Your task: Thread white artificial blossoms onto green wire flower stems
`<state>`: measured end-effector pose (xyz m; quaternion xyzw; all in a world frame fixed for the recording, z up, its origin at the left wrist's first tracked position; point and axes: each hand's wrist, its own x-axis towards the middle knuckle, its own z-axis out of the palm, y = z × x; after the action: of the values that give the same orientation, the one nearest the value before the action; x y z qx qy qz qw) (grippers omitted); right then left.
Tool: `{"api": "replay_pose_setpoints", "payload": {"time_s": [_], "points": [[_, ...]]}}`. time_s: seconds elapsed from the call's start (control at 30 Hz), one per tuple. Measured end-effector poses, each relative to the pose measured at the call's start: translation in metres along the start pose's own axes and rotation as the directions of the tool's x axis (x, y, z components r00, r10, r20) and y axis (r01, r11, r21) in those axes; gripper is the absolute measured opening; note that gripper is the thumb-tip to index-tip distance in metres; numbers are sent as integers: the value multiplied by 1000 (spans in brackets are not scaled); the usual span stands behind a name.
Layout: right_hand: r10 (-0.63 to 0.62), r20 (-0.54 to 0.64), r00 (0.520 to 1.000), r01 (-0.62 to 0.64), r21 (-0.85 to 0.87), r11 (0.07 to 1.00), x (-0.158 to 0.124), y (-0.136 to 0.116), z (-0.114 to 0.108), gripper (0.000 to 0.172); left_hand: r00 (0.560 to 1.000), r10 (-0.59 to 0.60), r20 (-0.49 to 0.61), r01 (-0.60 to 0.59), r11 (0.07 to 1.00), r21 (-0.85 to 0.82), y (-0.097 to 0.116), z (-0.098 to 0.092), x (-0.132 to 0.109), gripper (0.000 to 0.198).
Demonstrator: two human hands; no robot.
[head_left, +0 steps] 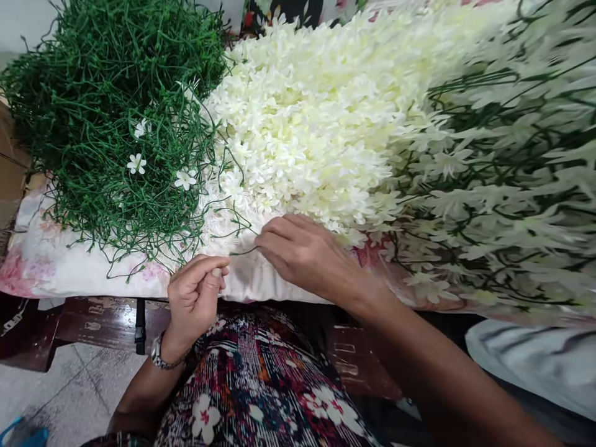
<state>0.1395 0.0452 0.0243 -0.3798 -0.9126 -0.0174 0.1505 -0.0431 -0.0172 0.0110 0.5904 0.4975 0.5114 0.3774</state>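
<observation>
Near 8 o'clock from the middle of the view, one thin stem (pixel 244 252) sits pinched in the right hand (pixel 298 251), its end pointing at the left hand (pixel 198 288). The two hands are apart; the left thumb and fingers are closed together, and whether anything lies between them cannot be told. No flower shows on the visible length of that stem, so its share of the work looks undone. Around 3 o'clock lie flowered stems (pixel 447 164), which seem to be the finished part, too tangled and blurred to count. What appears to be left is one large heap of bare green stems (pixel 116 105) at 10 o'clock and one broad pile of loose white flowers (pixel 316 124) between 12 and 1 o'clock; neither can be counted piece by piece, and both look plentiful, so the work is perhaps midway. On the green heap three white blossoms (pixel 136 163) stand out, with a fourth, less distinct, toward 11 o'clock. Beneath runs one patterned cloth (pixel 37 267).
</observation>
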Motion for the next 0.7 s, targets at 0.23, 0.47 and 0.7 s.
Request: {"api": "replay_pose_setpoints", "payload": {"time_s": [0.23, 0.47, 0.7], "points": [[214, -50, 975, -196, 242, 950, -13, 19, -18, 12, 995, -20, 93, 14, 997, 73, 0, 7, 6, 17], [586, -50, 809, -412, 663, 626, -37, 13, -23, 3, 925, -227, 305, 293, 936, -194, 13, 22, 7, 19], [600, 140, 788, -227, 971, 71, -39, -27, -1, 2, 897, -220, 382, 401, 768, -499, 20, 45, 22, 34]]}}
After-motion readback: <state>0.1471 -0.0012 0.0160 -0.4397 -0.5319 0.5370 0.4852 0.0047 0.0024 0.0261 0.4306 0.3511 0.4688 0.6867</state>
